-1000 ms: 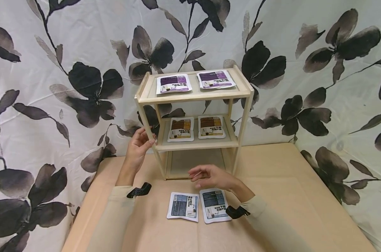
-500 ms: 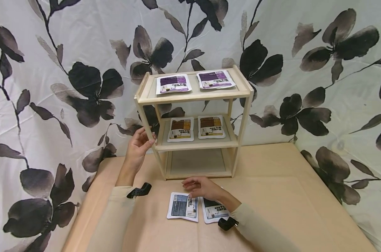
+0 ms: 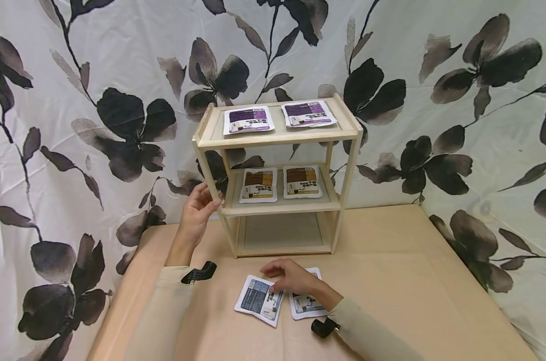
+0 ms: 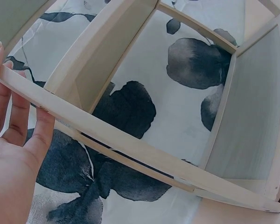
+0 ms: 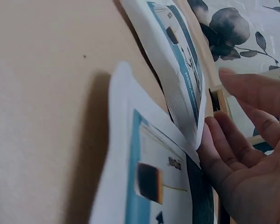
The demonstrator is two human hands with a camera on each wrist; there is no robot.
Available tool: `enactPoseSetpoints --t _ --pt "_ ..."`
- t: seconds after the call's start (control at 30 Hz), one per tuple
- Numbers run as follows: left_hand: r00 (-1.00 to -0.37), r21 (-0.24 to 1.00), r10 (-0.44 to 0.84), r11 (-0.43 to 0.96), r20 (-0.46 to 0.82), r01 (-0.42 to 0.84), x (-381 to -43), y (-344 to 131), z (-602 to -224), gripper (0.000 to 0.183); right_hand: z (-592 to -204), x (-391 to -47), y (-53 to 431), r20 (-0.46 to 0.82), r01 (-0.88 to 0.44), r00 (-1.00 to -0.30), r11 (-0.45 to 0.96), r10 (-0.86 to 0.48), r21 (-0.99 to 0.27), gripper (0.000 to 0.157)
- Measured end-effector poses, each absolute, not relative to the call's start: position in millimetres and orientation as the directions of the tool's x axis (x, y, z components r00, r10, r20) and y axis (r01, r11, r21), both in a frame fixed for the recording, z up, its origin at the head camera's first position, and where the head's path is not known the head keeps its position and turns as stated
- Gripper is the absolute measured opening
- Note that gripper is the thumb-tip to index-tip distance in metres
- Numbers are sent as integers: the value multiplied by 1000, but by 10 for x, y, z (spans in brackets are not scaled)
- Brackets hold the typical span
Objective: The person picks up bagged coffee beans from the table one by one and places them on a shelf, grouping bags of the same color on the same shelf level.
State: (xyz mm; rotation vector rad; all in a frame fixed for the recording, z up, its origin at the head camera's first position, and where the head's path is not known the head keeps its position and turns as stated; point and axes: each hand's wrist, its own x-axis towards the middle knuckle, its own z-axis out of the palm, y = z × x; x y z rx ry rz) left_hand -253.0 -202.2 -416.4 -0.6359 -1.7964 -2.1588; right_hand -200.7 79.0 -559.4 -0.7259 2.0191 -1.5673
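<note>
My left hand (image 3: 196, 213) grips the left front post of a small wooden shelf rack (image 3: 282, 208), at middle-shelf height. In the left wrist view, fingers lie behind the post (image 4: 116, 126) with the thumb at its front. Two white pouches with blue labels lie on the table before the rack. My right hand (image 3: 293, 279) reaches over them, its loosely bent fingers touching the left blue pouch (image 3: 253, 298) near its upper right corner. The thumb is apart from the fingers in the right wrist view. Wrist and hand partly cover the right blue pouch (image 3: 305, 308).
Two purple-labelled pouches (image 3: 249, 120) lie on the top shelf, two brown-labelled pouches (image 3: 258, 185) on the middle one. The bottom shelf (image 3: 282, 233) shows its bare panel. A floral cloth (image 3: 426, 100) hangs behind the tan-covered table (image 3: 404, 271).
My right hand has moved left and down from above the right blue pouch to the left one. The left blue pouch has turned clockwise and shifted slightly. My left hand stays on the post.
</note>
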Motion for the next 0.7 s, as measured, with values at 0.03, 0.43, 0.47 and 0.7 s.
enactPoseSetpoints --t 0.03,0.43,0.47,0.7 --pt "-869 861 80 -201 489 466 -2534 -2025 -4164 49 -5596 -1996 785 -54 -125 -745 219 -665 -968 52" --pt "-869 861 84 -211 488 463 -2547 -2032 -4189 54 -5625 -1875 728 -32 -210 -731 270 -681 -940 51" --pt "-870 861 82 -212 487 462 -2549 -2032 -4191 53 -5632 -1870 728 -29 -216 -733 273 -680 -938 49" --pt "-871 861 84 -221 485 458 -2560 -2033 -4183 53 -5634 -1836 704 -24 -254 -761 332 -648 -908 39"
